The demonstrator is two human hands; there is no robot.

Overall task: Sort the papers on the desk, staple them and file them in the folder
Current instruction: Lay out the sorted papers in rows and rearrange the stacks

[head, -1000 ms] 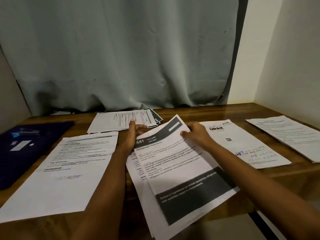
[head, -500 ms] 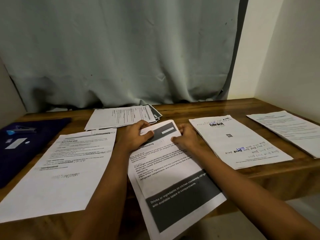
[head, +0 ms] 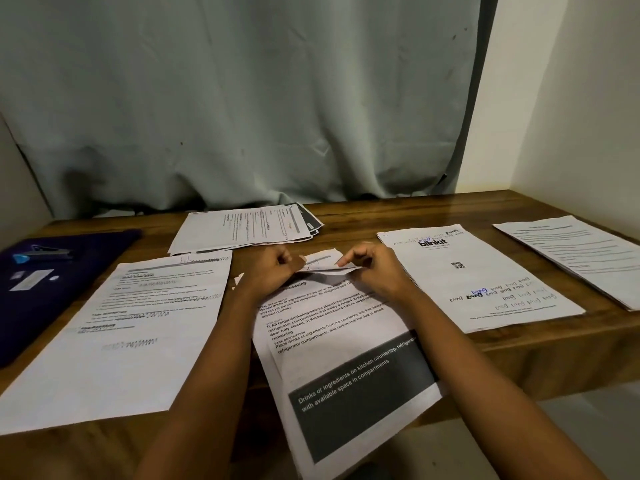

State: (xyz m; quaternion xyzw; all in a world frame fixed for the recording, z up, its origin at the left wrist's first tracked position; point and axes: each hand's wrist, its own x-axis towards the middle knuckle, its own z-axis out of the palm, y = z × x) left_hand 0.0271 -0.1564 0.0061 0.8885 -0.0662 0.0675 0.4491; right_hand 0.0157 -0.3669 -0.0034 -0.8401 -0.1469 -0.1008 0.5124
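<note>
Only the person's arms and hands show in the head view, and nothing is worn on them. The left forearm (head: 207, 368) is bare skin along its whole visible length, slim and smooth, down to the left hand (head: 273, 270), where the knuckles stand out as a row of small ridges. The right forearm (head: 460, 362) is bare too, narrowing at the wrist into the right hand (head: 377, 268).
</note>
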